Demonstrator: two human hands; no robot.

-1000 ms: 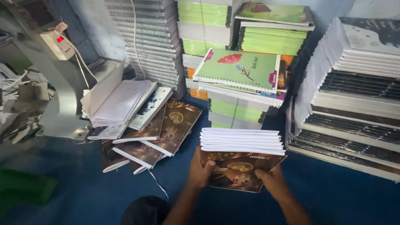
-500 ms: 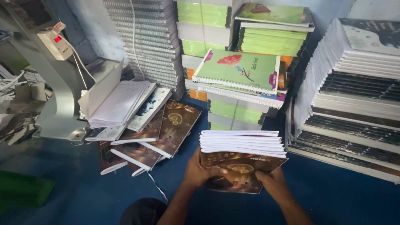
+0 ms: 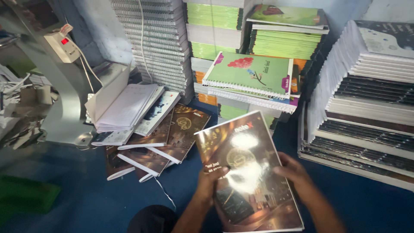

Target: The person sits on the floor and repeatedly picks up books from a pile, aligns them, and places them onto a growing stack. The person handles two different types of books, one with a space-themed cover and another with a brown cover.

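A glossy brown notebook cover with a gold round emblem is tilted up toward me, catching glare. My left hand grips its left edge, thumb on the front. At its right edge my right hand holds it with fingers spread on the cover. Whatever lies under the cover is hidden behind it.
Several brown notebooks lie fanned on the blue floor to the left, with white page blocks on top. Stacks of green spiral notebooks stand behind, tall stacks at right, a grey machine at left.
The brown cover, earlier lying flat under a white page block, has been lifted and tilted up toward me; the white page block is out of sight behind it.
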